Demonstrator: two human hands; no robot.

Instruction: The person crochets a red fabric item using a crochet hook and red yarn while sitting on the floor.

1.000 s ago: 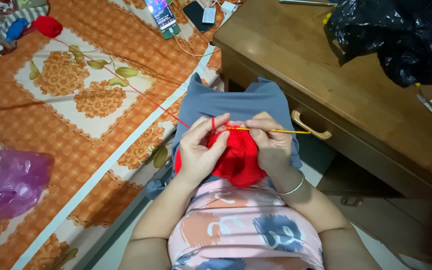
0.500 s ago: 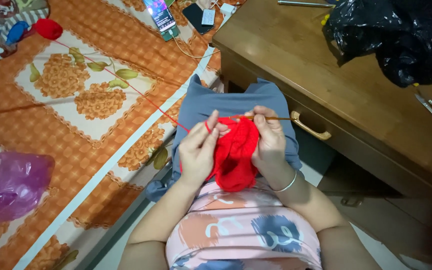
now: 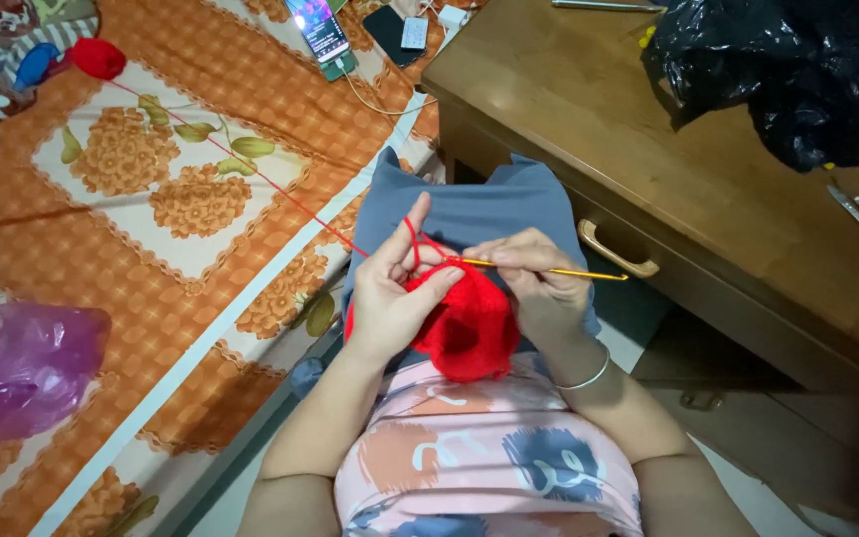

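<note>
Left hand [image 3: 390, 298]: fingers pinched on the upper edge of the red crocheted yarn piece [image 3: 464, 328], index finger raised with the thin red yarn strand [image 3: 270, 189] looped over it.
Right hand [image 3: 539, 283]: fingers pressed together in a pinch round the slim yellow metal crochet hook [image 3: 549, 269], whose free end points toward the wooden desk.
Work location: the crocheted piece rests in the lap, on the grey-blue fabric over the knees [image 3: 489, 204], between both hands and touching each.
Yarn feed: the strand runs taut and diagonally across the orange floral mat [image 3: 151, 229] to the small red yarn ball [image 3: 99, 58], well apart from the hands.
Handling, crocheted piece: judged light, soft and floppy; it should fold under its own weight, so hold it close to the working edge, just beside the hook tip.
Handling, hook: judged rigid, smooth and likely slippery; grip at mid-shaft.
Handling, strand: judged thin and prone to snagging; keep it tensioned over the finger.
Nearby: brown wooden desk with drawer handle [image 3: 616, 257]; black plastic bag [image 3: 777, 70] on top.
</note>
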